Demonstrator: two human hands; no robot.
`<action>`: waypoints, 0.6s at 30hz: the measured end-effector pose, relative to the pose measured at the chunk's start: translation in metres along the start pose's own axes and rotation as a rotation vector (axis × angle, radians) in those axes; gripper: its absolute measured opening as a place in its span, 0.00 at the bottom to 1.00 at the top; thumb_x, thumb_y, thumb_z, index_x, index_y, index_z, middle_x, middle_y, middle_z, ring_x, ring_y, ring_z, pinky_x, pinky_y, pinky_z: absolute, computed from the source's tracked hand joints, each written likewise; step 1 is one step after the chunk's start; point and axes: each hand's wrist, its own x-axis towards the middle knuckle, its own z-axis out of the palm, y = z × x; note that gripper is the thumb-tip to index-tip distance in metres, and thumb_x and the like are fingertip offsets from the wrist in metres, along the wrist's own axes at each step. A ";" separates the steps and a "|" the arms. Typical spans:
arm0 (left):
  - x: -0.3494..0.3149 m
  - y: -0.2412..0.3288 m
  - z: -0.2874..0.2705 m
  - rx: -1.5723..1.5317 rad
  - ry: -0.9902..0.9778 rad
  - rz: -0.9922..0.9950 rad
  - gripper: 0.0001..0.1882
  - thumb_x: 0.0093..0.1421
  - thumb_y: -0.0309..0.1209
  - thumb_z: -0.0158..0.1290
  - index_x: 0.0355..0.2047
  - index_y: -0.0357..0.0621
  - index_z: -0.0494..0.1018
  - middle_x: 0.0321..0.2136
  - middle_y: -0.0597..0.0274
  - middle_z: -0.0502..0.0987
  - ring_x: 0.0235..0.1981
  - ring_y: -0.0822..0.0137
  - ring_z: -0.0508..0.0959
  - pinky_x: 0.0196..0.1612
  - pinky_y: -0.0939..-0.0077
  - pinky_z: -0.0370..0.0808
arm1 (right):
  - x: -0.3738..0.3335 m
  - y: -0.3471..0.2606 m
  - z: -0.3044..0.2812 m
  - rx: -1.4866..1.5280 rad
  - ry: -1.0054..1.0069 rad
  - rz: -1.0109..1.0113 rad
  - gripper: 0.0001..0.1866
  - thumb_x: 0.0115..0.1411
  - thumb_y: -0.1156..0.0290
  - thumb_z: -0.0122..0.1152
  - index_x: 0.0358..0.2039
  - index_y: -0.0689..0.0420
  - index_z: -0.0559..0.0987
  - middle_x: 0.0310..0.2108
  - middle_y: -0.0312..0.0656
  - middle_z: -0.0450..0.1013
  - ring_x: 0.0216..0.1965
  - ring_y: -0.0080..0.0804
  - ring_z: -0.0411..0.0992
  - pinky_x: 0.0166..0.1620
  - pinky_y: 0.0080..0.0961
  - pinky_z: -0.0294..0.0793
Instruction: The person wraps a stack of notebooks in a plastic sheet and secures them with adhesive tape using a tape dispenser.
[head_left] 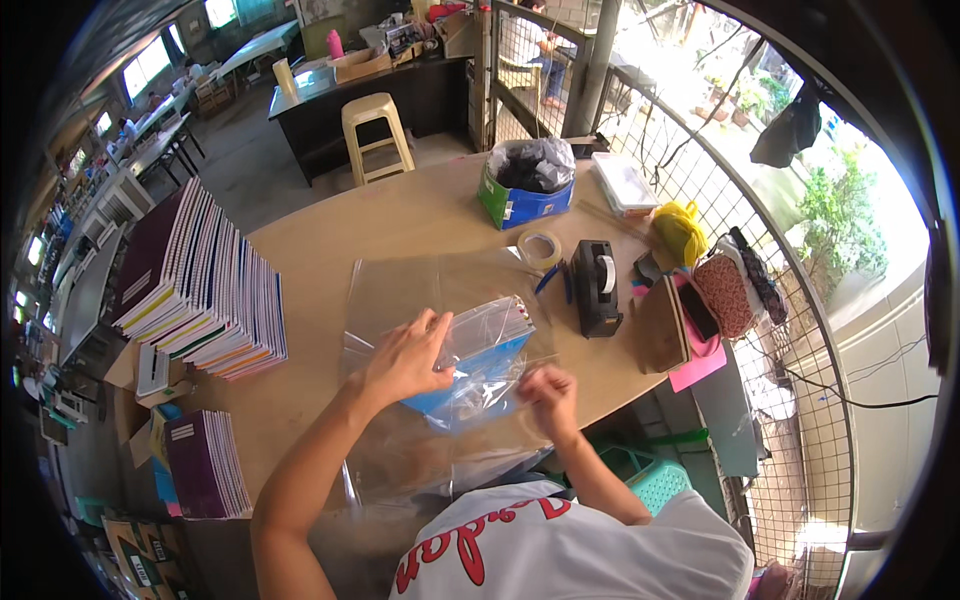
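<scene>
Blue-covered notebooks (508, 347) lie under clear plastic film (395, 285), centre table!
At left, a tall notebook pile (205, 285) stands by the table's edge, seemingly leaving working room; the left hand (405, 357), thumb and fingers spread, rests over film and bundle, apparently steadying both; the right hand (550, 392) curls its fingers by the film, though blur hides any pinch; further right, a black tape dispenser (597, 305) sits handily near.

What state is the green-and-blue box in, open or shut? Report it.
Open: no lid covers the top of the green-and-blue box, and crumpled grey and black plastic shows at its mouth.
</scene>
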 end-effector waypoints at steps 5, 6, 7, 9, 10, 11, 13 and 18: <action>0.006 0.006 -0.004 0.013 -0.028 0.027 0.40 0.48 0.40 0.63 0.59 0.35 0.63 0.46 0.47 0.72 0.46 0.47 0.77 0.49 0.57 0.75 | 0.005 0.017 0.052 -0.350 0.085 0.230 0.19 0.60 0.59 0.68 0.21 0.61 0.80 0.17 0.32 0.71 0.18 0.18 0.63 0.23 0.18 0.61; 0.007 0.005 -0.003 0.010 -0.029 0.035 0.40 0.48 0.40 0.63 0.59 0.35 0.63 0.46 0.47 0.71 0.46 0.47 0.77 0.48 0.57 0.75 | 0.007 0.021 0.050 -0.351 0.082 0.228 0.19 0.60 0.59 0.68 0.21 0.61 0.80 0.17 0.32 0.71 0.18 0.18 0.63 0.23 0.18 0.61; 0.007 0.004 -0.002 0.010 -0.027 0.029 0.40 0.48 0.40 0.63 0.59 0.35 0.63 0.46 0.47 0.71 0.46 0.47 0.77 0.48 0.57 0.75 | 0.008 0.022 0.052 -0.441 0.116 0.196 0.21 0.59 0.58 0.69 0.19 0.62 0.79 0.14 0.32 0.69 0.16 0.19 0.63 0.22 0.20 0.60; 0.007 0.004 -0.001 -0.015 -0.017 0.065 0.40 0.48 0.41 0.63 0.58 0.35 0.63 0.46 0.45 0.71 0.46 0.45 0.76 0.48 0.55 0.75 | 0.011 0.023 0.050 -0.531 0.145 0.164 0.23 0.58 0.57 0.71 0.17 0.62 0.77 0.12 0.33 0.68 0.15 0.19 0.63 0.20 0.22 0.60; 0.007 0.005 -0.001 -0.015 -0.016 0.057 0.40 0.48 0.41 0.63 0.58 0.35 0.63 0.46 0.45 0.71 0.46 0.45 0.76 0.48 0.55 0.75 | 0.014 0.021 0.049 -0.722 0.144 0.126 0.23 0.57 0.56 0.71 0.17 0.62 0.77 0.12 0.34 0.67 0.15 0.19 0.64 0.20 0.24 0.60; 0.008 0.007 0.000 0.008 -0.014 0.018 0.40 0.48 0.42 0.64 0.58 0.36 0.63 0.46 0.44 0.71 0.46 0.44 0.77 0.48 0.54 0.75 | 0.016 0.020 0.048 -0.912 0.140 0.085 0.24 0.56 0.55 0.72 0.16 0.62 0.76 0.11 0.34 0.67 0.16 0.20 0.64 0.20 0.26 0.61; 0.015 0.018 0.003 0.033 -0.006 -0.031 0.40 0.47 0.43 0.65 0.57 0.36 0.63 0.46 0.44 0.71 0.46 0.44 0.77 0.47 0.54 0.76 | 0.019 0.038 0.031 -1.055 0.120 -0.041 0.25 0.57 0.55 0.71 0.15 0.63 0.76 0.11 0.35 0.67 0.16 0.20 0.65 0.20 0.28 0.61; 0.042 0.034 0.045 -0.072 0.340 -0.124 0.36 0.37 0.45 0.74 0.44 0.39 0.72 0.40 0.49 0.76 0.43 0.47 0.78 0.45 0.56 0.76 | -0.008 0.096 0.014 -0.565 -0.434 0.518 0.26 0.54 0.44 0.69 0.31 0.58 0.81 0.23 0.41 0.76 0.23 0.31 0.76 0.26 0.35 0.73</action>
